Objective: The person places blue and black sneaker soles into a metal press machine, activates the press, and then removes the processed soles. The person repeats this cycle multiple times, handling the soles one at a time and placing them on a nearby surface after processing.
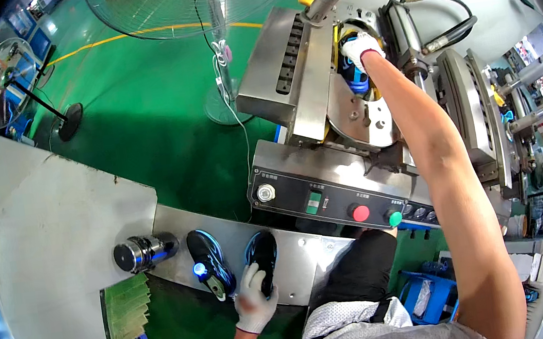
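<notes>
Touching the near end of a black shoe [260,244], my white-gloved left grip [257,306] has its fingers over the upper; I cannot tell whether they are clamped on it. The shoe lies lengthwise between the far and near edges of the metal desk [296,270]. I judge it light, soft and yielding in the upper, stiffer in the sole, neither slippery under a glove nor fragile; the collar looks the best place to take hold. Just to its left lies a second shoe [209,256], one end by the desk's near edge. Well apart, inside the steel machine [270,93], my right grip [362,46] is on what looks like a blue-and-black shoe [356,80]; its fingertips are hidden, so I cannot tell how firmly. I count three shoes, one dark-capped flask [147,252] at the desk's left end, one red button [360,213] and one round green button [395,219].
</notes>
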Demonstrator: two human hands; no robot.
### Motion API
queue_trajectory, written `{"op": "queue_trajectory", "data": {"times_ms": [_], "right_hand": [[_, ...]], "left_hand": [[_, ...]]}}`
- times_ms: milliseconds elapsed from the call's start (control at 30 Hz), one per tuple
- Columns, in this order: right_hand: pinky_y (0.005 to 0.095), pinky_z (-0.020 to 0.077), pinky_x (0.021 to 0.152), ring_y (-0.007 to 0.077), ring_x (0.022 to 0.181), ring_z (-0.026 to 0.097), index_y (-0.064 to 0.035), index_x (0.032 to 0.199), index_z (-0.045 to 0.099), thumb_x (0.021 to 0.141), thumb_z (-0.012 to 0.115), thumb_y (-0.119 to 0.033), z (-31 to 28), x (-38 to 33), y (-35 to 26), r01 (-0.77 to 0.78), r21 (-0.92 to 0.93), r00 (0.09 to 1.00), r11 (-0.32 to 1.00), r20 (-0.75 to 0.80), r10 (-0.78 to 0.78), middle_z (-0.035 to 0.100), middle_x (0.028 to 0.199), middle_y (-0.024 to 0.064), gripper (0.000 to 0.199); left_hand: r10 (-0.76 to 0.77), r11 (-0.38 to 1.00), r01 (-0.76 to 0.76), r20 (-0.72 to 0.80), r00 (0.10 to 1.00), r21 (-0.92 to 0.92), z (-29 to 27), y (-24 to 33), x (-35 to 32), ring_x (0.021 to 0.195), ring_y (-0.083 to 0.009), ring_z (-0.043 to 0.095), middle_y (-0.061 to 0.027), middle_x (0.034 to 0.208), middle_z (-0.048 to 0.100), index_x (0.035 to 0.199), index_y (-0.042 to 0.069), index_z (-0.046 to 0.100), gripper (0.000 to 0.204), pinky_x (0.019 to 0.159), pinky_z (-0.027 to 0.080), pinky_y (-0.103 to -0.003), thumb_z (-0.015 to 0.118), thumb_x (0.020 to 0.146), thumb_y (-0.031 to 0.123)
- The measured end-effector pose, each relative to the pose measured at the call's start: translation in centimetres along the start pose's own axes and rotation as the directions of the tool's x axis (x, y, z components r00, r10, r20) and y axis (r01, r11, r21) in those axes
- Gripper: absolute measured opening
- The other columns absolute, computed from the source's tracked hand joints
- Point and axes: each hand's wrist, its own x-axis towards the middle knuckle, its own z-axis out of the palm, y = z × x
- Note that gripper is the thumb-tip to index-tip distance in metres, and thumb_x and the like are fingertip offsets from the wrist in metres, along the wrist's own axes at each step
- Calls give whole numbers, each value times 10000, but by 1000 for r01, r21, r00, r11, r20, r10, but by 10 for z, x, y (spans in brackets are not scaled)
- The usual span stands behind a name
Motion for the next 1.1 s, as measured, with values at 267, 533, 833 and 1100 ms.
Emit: {"op": "queue_trajectory", "data": {"times_ms": [267, 533, 833, 1100], "right_hand": [[412, 513, 1122, 385, 1306, 660, 26, 1363, 687, 814, 769, -490, -12, -24, 8, -65, 40, 997, 997, 46, 63, 681, 1395, 264, 758], [454, 390, 1227, 424, 1449, 527, 46, 1582, 433, 972, 723, -333, -113, -292, -16, 555, 394, 832, 733, -288, -475, 539, 1551, 297, 775], [559, 143, 1334, 463, 1598, 261, 65, 1617, 340, 899, 733, -370, -4, -447, 180, 601, -344, 798, 722, 317, -513, 345, 1663, 333, 926], [536, 238, 1307, 402, 1633, 222, 27, 1685, 194, 853, 851, -534, -111, -554, 187, 242, 662, 709, 710, 379, -595, 206, 1744, 284, 1200]], "left_hand": [[78, 997, -79, -60, 995, -13, 6, 2, 13, 1305, -410, 647, -216, 1419, 658, 1195, 28, 682, 493, 1036, 571, -465, 905, 759, 88], [-172, 985, 172, -107, 979, -12, 12, 6, 3, 1291, -348, 652, -124, 1523, 594, 1328, 85, 612, 599, 1047, 557, -420, 874, 792, 143], [341, 854, -433, 321, 884, 288, -18, -22, 33, 1116, -311, 669, -53, 1270, 697, 1181, 194, 762, 315, 876, 564, -508, 788, 886, 303], [397, 918, -396, 126, 909, -35, 1, 127, 72, 815, -327, 713, -138, 909, 706, 920, 70, 760, 133, 715, 566, -432, 808, 899, 193]]}}
